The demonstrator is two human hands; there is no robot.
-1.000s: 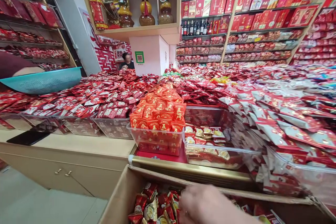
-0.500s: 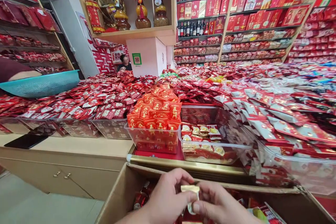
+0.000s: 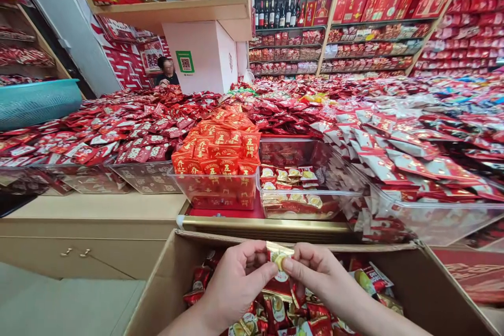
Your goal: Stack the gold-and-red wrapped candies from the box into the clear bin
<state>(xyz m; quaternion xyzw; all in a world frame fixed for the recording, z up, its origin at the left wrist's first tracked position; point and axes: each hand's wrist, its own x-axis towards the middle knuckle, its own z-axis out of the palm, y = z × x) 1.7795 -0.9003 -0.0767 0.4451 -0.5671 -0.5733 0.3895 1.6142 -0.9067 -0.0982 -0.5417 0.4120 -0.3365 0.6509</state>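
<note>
Between both hands is a small red-and-gold wrapped candy packet point(image 3: 280, 286), its printed face turned up. My left hand point(image 3: 238, 281) pinches its left side with thumb and fingers, while my right hand point(image 3: 321, 273) grips the right side, thumb on the front. Below them, inside an open cardboard box point(image 3: 155, 286), lie several loose packets point(image 3: 277, 311) with similar red and gold wrappers. Just beyond the box stands a clear plastic bin point(image 3: 334, 197), holding a low layer of gold-and-red packets point(image 3: 293, 174) laid in rows.
Left of that bin, another clear bin point(image 3: 212, 191) is heaped with orange-red packets point(image 3: 226, 139). White-and-red packets point(image 3: 397, 152) pile high on the right. A teal basket point(image 3: 37, 102) is at far left. A person point(image 3: 167, 71) is in the background.
The view has tipped downward, showing more of the box's contents. My hands have shifted so the packet's printed face shows. The arm by the teal basket has left the view.
</note>
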